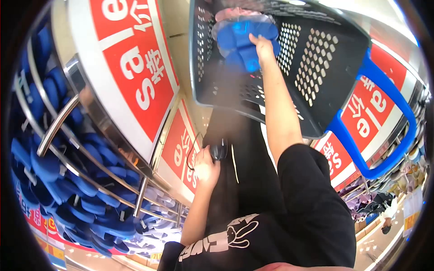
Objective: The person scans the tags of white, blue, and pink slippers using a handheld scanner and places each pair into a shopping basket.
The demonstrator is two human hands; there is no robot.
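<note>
My right hand (263,47) reaches into a black shopping basket (337,90), its fingers closed on a pair of blue slippers (246,36). The slippers lie against the far inner end, partly on clear plastic wrapping. Something pink (237,13) shows just behind them. Lower down, my left hand (208,167) is closed round a small dark rounded object (219,150) with a thin dark cord looping beside it. What kind of object it is, I cannot make out.
The basket's blue handle (402,149) sticks out to the right. On the left, metal rails (68,124) hold many blue slippers (86,185) beside red and white sale signs (140,67). More goods racks and a person (388,217) appear at the lower right.
</note>
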